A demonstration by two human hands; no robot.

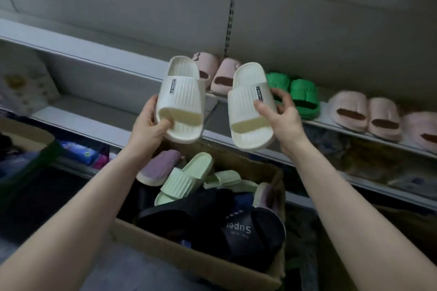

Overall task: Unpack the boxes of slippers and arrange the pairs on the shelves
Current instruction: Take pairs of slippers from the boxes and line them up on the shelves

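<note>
The left hand [151, 123] grips the left slipper [182, 92], and the right hand [281, 116] grips the right slipper [250, 92], above the box [189, 255] at 6 o'clock. Best set them touching, heels outward, on the bare shelf [94, 108] at 9 o'clock of the pink pair [212, 75].

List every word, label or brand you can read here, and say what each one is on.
"LUCKILY", letters small: black tag on the left cream slipper, held by the left hand.
"LUCKILY": matching tag on the right cream slipper, held by the right hand.
"Super", upside down: strap of the black slipper in the cardboard box.
Small line beside "Super": too small to read.
Lower-shelf packages: too blurred to read.
</note>
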